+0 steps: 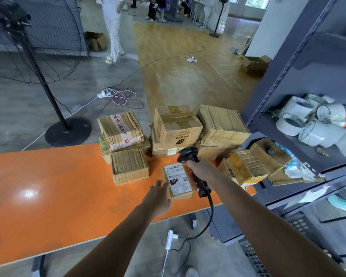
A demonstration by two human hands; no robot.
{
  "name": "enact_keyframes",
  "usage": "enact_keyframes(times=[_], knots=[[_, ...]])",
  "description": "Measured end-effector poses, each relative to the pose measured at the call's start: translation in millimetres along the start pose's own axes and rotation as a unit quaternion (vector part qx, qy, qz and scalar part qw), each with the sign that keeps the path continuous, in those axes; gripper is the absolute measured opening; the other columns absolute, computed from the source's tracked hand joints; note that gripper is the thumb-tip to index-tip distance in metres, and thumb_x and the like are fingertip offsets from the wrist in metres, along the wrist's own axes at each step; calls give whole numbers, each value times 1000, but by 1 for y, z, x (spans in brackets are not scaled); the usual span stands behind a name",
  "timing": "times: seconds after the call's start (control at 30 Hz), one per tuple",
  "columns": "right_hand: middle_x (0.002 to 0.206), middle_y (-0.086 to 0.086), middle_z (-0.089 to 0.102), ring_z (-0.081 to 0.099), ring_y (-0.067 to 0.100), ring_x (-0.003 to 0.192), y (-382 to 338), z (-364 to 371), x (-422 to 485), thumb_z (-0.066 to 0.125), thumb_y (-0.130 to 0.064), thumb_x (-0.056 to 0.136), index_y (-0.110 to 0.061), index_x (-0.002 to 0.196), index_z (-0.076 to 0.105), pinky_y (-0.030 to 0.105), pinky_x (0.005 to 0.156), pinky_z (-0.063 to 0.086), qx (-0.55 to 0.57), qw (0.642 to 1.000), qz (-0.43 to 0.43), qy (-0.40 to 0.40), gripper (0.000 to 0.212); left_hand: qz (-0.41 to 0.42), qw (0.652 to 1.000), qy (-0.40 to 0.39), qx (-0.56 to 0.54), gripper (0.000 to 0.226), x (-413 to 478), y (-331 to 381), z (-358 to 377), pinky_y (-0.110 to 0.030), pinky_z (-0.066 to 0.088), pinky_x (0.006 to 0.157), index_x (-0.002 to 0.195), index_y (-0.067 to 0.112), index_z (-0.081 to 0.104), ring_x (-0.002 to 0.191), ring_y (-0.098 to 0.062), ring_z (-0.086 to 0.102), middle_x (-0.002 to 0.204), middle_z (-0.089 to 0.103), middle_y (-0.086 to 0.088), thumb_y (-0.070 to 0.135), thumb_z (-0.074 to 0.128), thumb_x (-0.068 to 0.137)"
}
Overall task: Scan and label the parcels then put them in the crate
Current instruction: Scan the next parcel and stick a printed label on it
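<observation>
Scanner (190, 156) in rt hand (198, 172), over parcel (178, 181)

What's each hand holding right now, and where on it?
The right hand grips the barcode scanner by its handle. The left hand rests open against the near-left edge of the small labelled parcel, not gripping it.

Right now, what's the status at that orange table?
Right hand gripping scanner, aimed at small labelled parcel. Left hand open, steadying it. Nothing blocking; no crate in view.
</observation>
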State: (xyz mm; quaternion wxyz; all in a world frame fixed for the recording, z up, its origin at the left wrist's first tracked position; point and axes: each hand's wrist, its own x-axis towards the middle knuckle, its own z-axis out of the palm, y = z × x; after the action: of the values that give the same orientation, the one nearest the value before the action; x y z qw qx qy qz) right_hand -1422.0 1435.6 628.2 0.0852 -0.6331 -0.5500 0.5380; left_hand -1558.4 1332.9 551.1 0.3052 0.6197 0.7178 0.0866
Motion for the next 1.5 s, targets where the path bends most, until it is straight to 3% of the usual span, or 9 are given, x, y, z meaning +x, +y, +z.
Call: enact_keyframes(times=[0.23, 0.33, 0.5, 0.63, 0.77, 0.97, 1.1, 1.33, 1.5], knots=[[58, 9, 55, 50, 23, 49, 8, -9, 7, 52, -22, 94, -1, 83, 56, 31, 50, 46, 22, 1000, -7, 8, 24, -15, 1000, 0, 6, 63, 4, 7, 7, -38, 42, 102, 150, 16, 24, 133, -31, 35, 154, 21, -10, 21, 52, 95], [63, 12, 56, 54, 29, 58, 17, -14, 20, 54, -23, 94, -2, 79, 57, 39, 60, 50, 22, 1000, 5, 16, 26, -27, 1000, -2, 3, 63, 8, 10, 10, -40, 41, 104, 151, 17, 23, 133, -32, 35, 154, 21, -10, 21, 51, 94], [88, 23, 71, 69, 37, 81, 46, -18, 55, 54, -34, 87, 2, 91, 65, 48, 82, 59, -103, 994, 17, 11, 38, -43, 999, 1, -5, 66, 15, 18, 20, -39, 44, 103, 152, 18, 22, 134, -32, 35, 155, 21, -10, 19, 53, 94], [78, 15, 55, 51, 26, 70, 57, -16, 72, 52, -17, 92, -5, 85, 52, 34, 63, 40, -125, 992, 5, 0, 14, -73, 997, 8, 2, 64, 22, 23, 30, -39, 44, 102, 151, 18, 23, 133, -32, 36, 154, 22, -10, 19, 52, 94], [68, 6, 49, 48, 21, 60, 65, -10, 92, 53, -18, 94, -6, 86, 48, 28, 49, 33, -204, 979, -15, -2, 16, -96, 995, 38, 1, 64, 29, 30, 37, -37, 46, 100, 151, 19, 23, 131, -30, 37, 153, 22, -8, 18, 53, 94], [73, 4, 52, 51, 19, 63, 69, 0, 112, 55, -18, 94, -4, 97, 54, 26, 48, 32, -210, 977, -36, -29, 14, -102, 992, 78, -11, 63, 35, 40, 42, -31, 46, 97, 150, 19, 26, 131, -26, 37, 151, 26, -7, 17, 54, 94], [95, 15, 57, 55, 31, 86, 62, -4, 112, 49, -11, 97, -4, 106, 52, 30, 65, 37, -221, 974, -44, -39, 13, -110, 991, 78, -16, 60, 37, 43, 43, -35, 45, 99, 148, 18, 29, 130, -28, 37, 150, 26, -8, 17, 54, 93], [109, 16, 66, 67, 34, 96, 69, -12, 108, 48, -13, 94, -4, 123, 54, 40, 85, 55, -266, 961, -76, 19, 30, -120, 988, 98, -11, 57, 45, 47, 39, -36, 45, 99, 145, 16, 33, 129, -27, 36, 148, 30, -8, 15, 53, 92], [133, 11, 48, 44, 30, 125, 91, -19, 111, 57, -28, 95, -20, 132, 49, 42, 94, 49, -419, 900, -83, 89, 38, -110, 988, 107, -26, 54, 49, 54, 41, -37, 45, 98, 142, 16, 37, 127, -27, 37, 144, 35, -7, 12, 53, 91]])
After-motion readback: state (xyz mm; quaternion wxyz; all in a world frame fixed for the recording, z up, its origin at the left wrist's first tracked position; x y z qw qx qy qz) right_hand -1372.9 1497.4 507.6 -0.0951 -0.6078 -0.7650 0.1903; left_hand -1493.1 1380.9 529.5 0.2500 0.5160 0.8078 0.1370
